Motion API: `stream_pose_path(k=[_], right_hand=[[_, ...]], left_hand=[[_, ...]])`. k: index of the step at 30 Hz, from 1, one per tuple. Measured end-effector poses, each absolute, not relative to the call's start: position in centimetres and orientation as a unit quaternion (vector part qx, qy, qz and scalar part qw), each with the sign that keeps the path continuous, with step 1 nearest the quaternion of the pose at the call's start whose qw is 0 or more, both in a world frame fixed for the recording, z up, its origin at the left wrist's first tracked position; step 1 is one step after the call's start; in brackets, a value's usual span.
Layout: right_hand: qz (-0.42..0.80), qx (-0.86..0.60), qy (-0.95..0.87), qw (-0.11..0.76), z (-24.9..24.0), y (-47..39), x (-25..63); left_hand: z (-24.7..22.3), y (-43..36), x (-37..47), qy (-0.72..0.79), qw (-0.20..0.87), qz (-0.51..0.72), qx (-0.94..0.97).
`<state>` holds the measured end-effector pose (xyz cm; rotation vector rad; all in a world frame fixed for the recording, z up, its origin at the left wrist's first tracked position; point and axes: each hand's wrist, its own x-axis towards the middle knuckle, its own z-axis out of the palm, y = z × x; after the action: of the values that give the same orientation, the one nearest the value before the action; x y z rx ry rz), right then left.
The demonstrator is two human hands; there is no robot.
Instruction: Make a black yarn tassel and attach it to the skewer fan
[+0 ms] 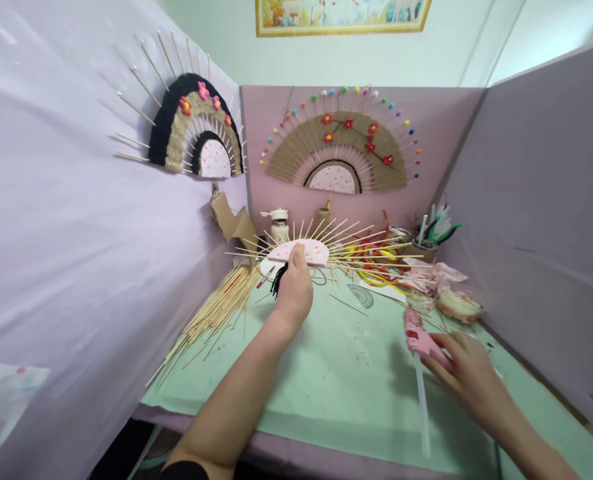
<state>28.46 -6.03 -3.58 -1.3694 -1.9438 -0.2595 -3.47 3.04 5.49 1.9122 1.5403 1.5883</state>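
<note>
My left hand [294, 290] holds up a pink half-round fan base [306, 252] with bamboo sticks fanning out of its curved edge; my thumb presses on its face. A tuft of black yarn [278, 280] hangs by my fingers. My right hand [469, 373] is low at the right, gripping a pink glue gun [419, 337] that lies near the green mat [336, 380], its clear glue stick [421, 407] pointing toward me. The right hand is blurred.
A heap of loose bamboo sticks [211, 317] lies at the left of the mat. Coloured pipe cleaners [376, 263], a cup of tools [429, 243] and pink cloth [439, 277] crowd the back right. Two finished fans [339, 153] [196, 133] hang on the purple partition walls.
</note>
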Motion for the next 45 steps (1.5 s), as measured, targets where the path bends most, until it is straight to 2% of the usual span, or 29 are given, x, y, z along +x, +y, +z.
stream_pose_path(k=[3,7,10,12,14,19,23,26,37,41,45], right_hand=[[-0.148,-0.601,-0.718,0.319,-6.1,-6.4,34.3],[-0.141,-0.644,-0.684,0.312,-8.7,-7.2,38.1],[-0.092,-0.657,-0.687,0.296,-7.9,-7.6,38.3],[-0.111,-0.664,-0.676,0.301,-5.4,-7.9,36.8],[-0.117,-0.647,-0.679,0.327,-1.8,-8.4,33.5],[0.022,-0.581,-0.673,0.457,6.4,-7.2,21.3],[0.156,-0.508,-0.619,0.578,7.5,-3.5,15.3],[0.202,-0.476,-0.601,0.609,7.1,-2.2,14.1],[-0.079,-0.459,-0.588,0.661,6.8,-2.1,13.9],[-0.114,-0.453,-0.581,0.667,6.5,-1.5,14.2],[-0.101,-0.455,-0.573,0.674,6.4,-1.5,14.5]], left_hand=[[6.3,2.5,-2.8,0.538,0.147,0.524,0.643],[6.4,2.3,-2.1,0.529,0.115,0.492,0.682],[6.0,2.5,-1.8,0.512,0.061,0.477,0.712],[5.9,2.7,-1.6,0.507,0.028,0.464,0.725],[6.1,2.8,-1.1,0.502,0.005,0.452,0.738],[7.1,2.4,0.8,0.482,-0.018,0.432,0.762],[7.2,2.1,1.8,0.477,-0.016,0.437,0.763],[6.8,2.1,1.7,0.472,-0.016,0.438,0.765],[6.6,1.4,2.1,0.479,-0.006,0.427,0.767],[6.4,1.3,2.3,0.482,-0.012,0.424,0.767],[6.2,1.1,2.4,0.484,-0.008,0.416,0.769]])
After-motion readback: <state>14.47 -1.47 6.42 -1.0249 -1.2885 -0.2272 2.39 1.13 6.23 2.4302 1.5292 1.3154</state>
